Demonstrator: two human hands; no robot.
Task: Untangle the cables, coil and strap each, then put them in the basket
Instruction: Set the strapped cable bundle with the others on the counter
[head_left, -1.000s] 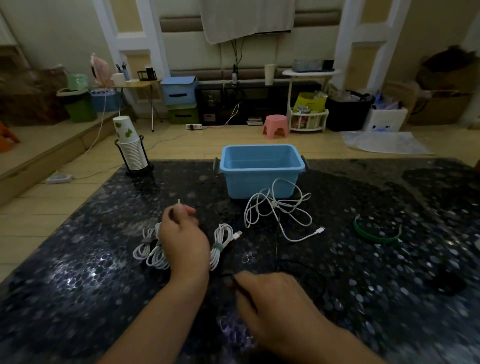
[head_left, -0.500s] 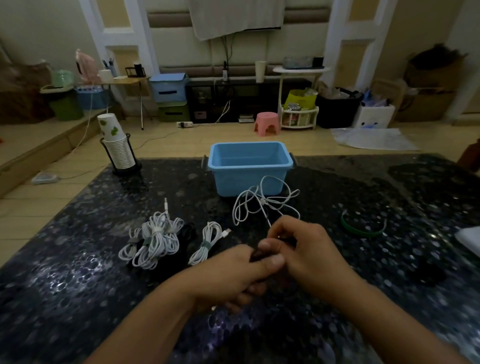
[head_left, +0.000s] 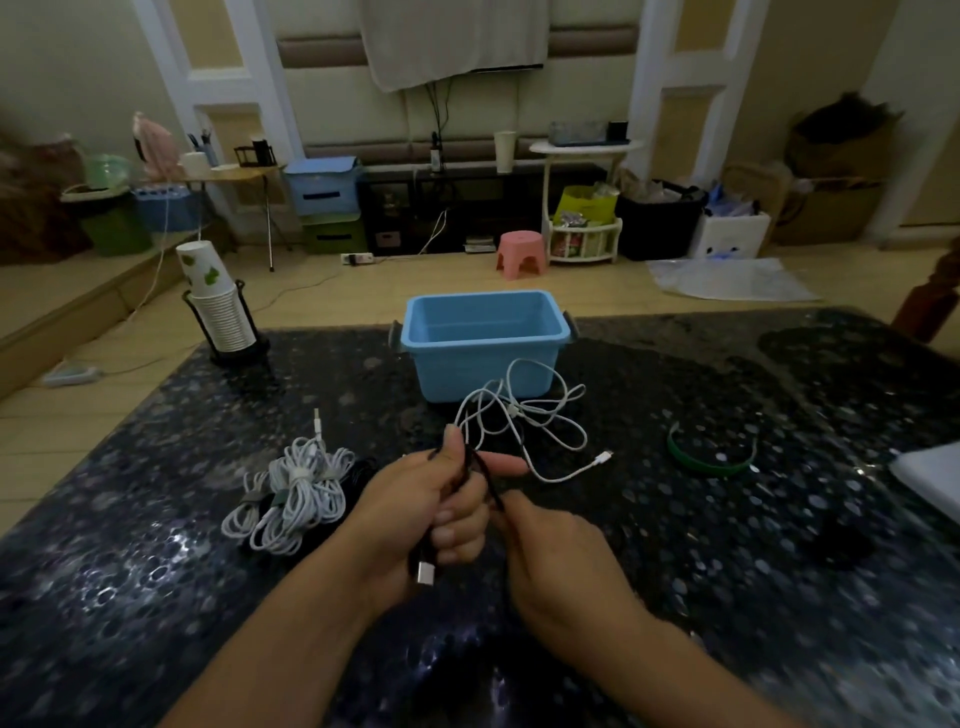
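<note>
My left hand (head_left: 431, 512) grips a black cable (head_left: 480, 475) in its fist; the cable's silver USB plug (head_left: 425, 573) hangs below the fingers. My right hand (head_left: 558, 564) pinches the same black cable just right of the left fist. A loose white cable (head_left: 524, 415) lies tangled in front of the blue basket (head_left: 485, 343), which looks empty. Coiled and strapped white cables (head_left: 291, 491) lie in a pile at the left. A green strap (head_left: 709, 462) lies on the table at the right.
A black holder with stacked paper cups (head_left: 221, 312) stands at the table's far left corner. A pale flat object (head_left: 935, 473) shows at the right edge. The dark speckled table (head_left: 779, 545) ends just behind the basket.
My left hand left the coiled white cables and joined my right hand at the black cable. Both hands have lifted it, and the USB plug now hangs from my left fist.
</note>
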